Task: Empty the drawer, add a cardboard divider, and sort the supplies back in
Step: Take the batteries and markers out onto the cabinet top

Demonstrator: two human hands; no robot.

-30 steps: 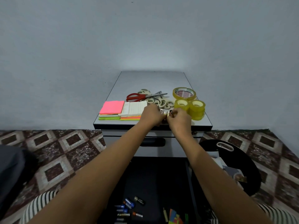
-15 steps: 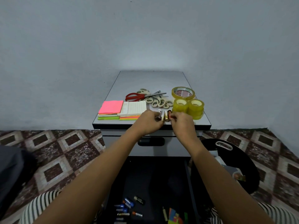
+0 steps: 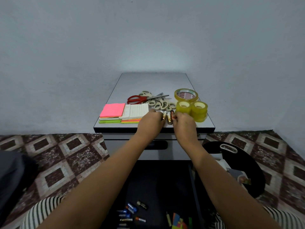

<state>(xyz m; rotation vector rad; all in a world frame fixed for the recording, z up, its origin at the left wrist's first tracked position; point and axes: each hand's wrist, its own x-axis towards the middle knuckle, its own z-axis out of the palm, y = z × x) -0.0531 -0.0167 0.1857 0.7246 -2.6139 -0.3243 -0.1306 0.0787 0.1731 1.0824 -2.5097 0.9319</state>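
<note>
On the grey cabinet top (image 3: 153, 83) several batteries (image 3: 168, 117) lie side by side near the front edge. My left hand (image 3: 151, 122) grips the gold battery at the left of the row, fingers curled over it. At the right end my right hand (image 3: 184, 123) pinches the dark battery. Behind them lie stacked sticky notes (image 3: 113, 110), a white notepad (image 3: 137, 110), red and cream scissors (image 3: 148, 100) and yellow tape rolls (image 3: 192, 107). Below, the open drawer (image 3: 158, 182) has a dark floor with more batteries (image 3: 132, 210) and coloured paper pieces (image 3: 177, 220) at its near end.
A black bin (image 3: 247, 164) with a white handle stands on the patterned floor right of the drawer and holds scraps. A dark grey object (image 3: 9, 176) sits at the left edge. The upper drawer front (image 3: 178, 149) is closed. A plain wall rises behind the cabinet.
Both hands have drawn a little apart and toward the front edge, so the row of batteries between them shows more. Everything else on the top stays put.
</note>
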